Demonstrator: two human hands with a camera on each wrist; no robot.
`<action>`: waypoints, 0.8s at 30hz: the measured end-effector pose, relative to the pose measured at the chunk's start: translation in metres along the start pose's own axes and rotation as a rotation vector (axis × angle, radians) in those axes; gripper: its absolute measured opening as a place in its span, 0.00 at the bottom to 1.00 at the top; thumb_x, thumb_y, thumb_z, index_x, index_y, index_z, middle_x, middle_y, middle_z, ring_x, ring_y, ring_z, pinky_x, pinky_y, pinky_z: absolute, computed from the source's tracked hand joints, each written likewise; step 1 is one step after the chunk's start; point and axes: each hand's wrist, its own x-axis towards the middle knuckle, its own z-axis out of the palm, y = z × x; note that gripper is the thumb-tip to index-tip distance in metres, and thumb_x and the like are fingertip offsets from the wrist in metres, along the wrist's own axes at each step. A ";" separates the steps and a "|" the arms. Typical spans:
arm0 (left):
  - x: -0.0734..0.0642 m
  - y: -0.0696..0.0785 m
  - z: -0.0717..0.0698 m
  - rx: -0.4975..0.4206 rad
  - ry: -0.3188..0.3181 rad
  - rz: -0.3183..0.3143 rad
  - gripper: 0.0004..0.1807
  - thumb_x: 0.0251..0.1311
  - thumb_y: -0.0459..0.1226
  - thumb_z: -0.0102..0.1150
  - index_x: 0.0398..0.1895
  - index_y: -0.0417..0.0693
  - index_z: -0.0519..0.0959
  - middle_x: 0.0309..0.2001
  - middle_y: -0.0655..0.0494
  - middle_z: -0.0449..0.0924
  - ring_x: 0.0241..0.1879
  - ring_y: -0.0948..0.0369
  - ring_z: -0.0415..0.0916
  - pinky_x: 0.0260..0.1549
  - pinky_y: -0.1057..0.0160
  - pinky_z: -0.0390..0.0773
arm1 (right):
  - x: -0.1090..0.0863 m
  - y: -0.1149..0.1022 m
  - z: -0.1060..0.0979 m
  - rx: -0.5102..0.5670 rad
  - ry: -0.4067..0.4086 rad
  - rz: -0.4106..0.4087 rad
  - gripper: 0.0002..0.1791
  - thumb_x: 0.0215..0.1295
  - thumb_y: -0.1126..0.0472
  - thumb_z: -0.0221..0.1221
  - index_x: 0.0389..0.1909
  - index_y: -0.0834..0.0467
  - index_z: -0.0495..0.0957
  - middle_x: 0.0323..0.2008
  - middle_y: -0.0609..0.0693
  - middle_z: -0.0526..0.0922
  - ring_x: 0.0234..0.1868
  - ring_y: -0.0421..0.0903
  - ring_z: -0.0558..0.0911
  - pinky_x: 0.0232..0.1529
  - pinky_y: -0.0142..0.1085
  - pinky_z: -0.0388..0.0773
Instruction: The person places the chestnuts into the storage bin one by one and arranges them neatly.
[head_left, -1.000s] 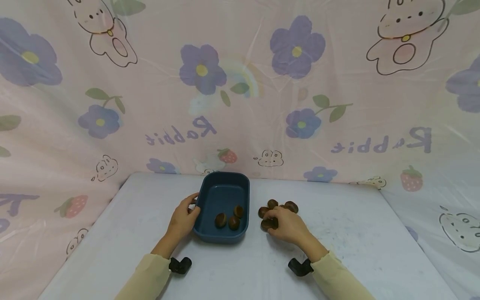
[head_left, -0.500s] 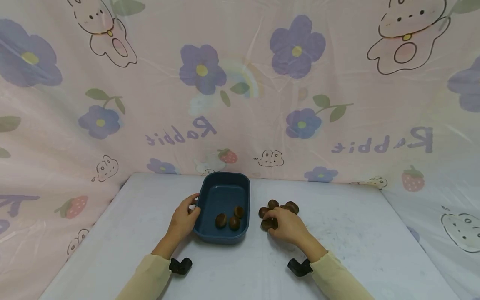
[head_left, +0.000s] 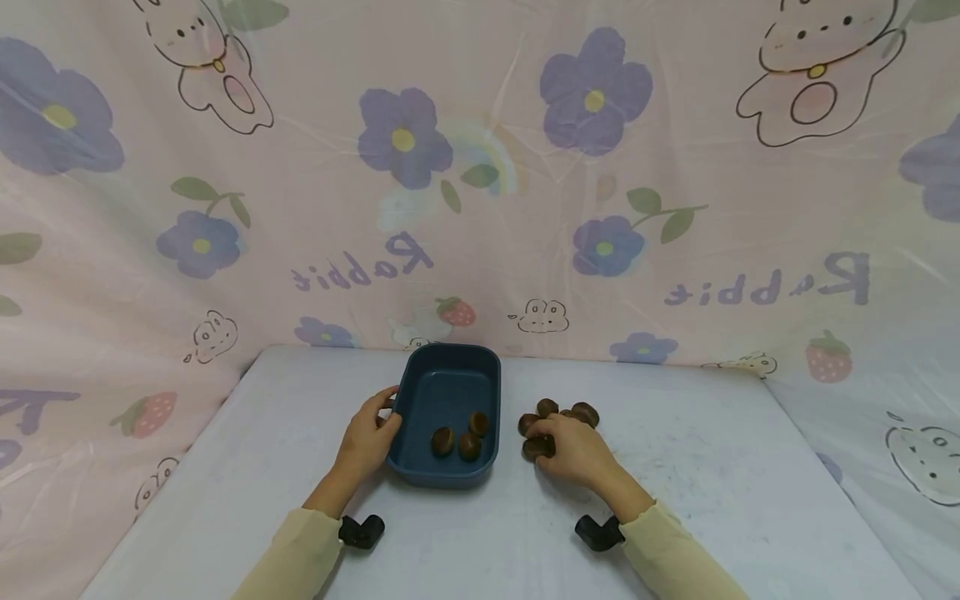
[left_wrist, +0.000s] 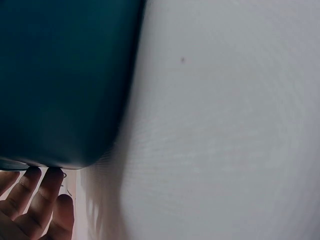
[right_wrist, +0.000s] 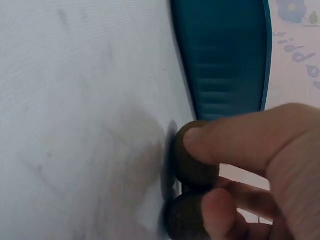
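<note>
A dark blue rectangular container [head_left: 442, 392] stands on the table with 3 chestnuts inside, one of them a brown chestnut [head_left: 442, 442] near its front end. My left hand [head_left: 366, 440] rests its fingertips against the container's left wall. In the left wrist view, the fingers [left_wrist: 42, 200] touch that wall from the side. My right hand [head_left: 576, 452] pinches a chestnut [right_wrist: 192, 162] at the near left of a small pile, its thumb [right_wrist: 235, 142] lying on it. A second chestnut [right_wrist: 187, 217] sits beside it. Part of the pile is hidden under the hand.
Several loose chestnuts lie around the right hand, among them one chestnut [head_left: 585, 413] at the pile's far right. The white tabletop [head_left: 690, 450] meets a printed curtain [head_left: 510, 208] at the back. Black wrist mounts [head_left: 600, 534] sit by both cuffs.
</note>
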 end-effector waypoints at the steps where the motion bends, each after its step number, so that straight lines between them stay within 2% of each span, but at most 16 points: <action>1: 0.000 0.000 0.000 -0.001 -0.002 0.000 0.28 0.63 0.38 0.49 0.68 0.53 0.67 0.57 0.47 0.76 0.35 0.60 0.74 0.35 0.63 0.72 | 0.000 0.000 0.000 -0.003 0.000 -0.003 0.16 0.46 0.60 0.70 0.39 0.50 0.83 0.40 0.43 0.83 0.40 0.43 0.79 0.41 0.40 0.77; 9: -0.001 0.001 0.000 0.003 0.000 -0.007 0.28 0.63 0.38 0.49 0.68 0.54 0.67 0.57 0.47 0.76 0.35 0.60 0.74 0.35 0.63 0.72 | 0.001 0.001 0.002 -0.016 0.004 -0.018 0.16 0.44 0.61 0.71 0.38 0.52 0.83 0.40 0.45 0.82 0.40 0.44 0.79 0.41 0.40 0.77; 24: 0.002 -0.002 0.001 0.004 0.002 0.000 0.27 0.63 0.38 0.49 0.68 0.54 0.68 0.57 0.47 0.76 0.34 0.60 0.74 0.34 0.63 0.72 | 0.003 -0.002 0.001 -0.023 -0.040 0.000 0.18 0.44 0.60 0.71 0.39 0.51 0.83 0.41 0.46 0.82 0.39 0.44 0.78 0.39 0.41 0.76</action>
